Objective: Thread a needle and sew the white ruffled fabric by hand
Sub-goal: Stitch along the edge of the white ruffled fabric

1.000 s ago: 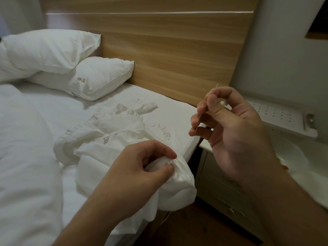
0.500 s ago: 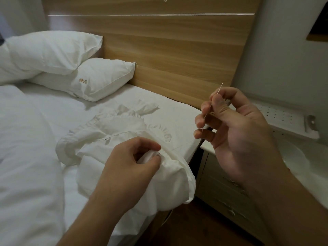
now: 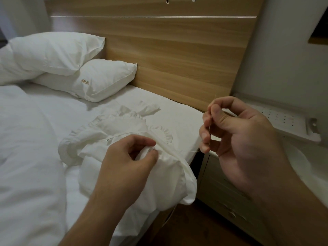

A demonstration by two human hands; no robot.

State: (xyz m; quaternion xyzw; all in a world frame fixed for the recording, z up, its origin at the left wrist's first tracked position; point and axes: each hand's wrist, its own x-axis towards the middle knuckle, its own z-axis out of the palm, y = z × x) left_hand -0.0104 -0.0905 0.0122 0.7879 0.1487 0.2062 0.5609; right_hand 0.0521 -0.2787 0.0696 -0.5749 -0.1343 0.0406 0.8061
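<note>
1. A white ruffled fabric (image 3: 113, 132) lies crumpled on the near right part of a bed (image 3: 177, 118) made up in white, close to the mattress edge. Its cloth is thin and creased, with gathered frilly edging curling along its left and upper borders and a small scalloped ruffle on the right.
2. One end of the fabric hangs over the side of the bed as a soft, rounded fold.
3. The left hand (image 3: 127, 160) pinches a bunched bit of the fabric between thumb and forefinger, the other fingers curled under.
4. The right hand (image 3: 236, 139) is raised beside the bed, apart from the fabric, fingers curled, thumb and forefinger gripping a thin needle (image 3: 212, 114) that points upward.
5. A fine pale thread (image 3: 196, 151) shows just below the right hand's fingers.
6. Two white pillows (image 3: 99, 79) rest against a wooden headboard (image 3: 177, 50).
</note>
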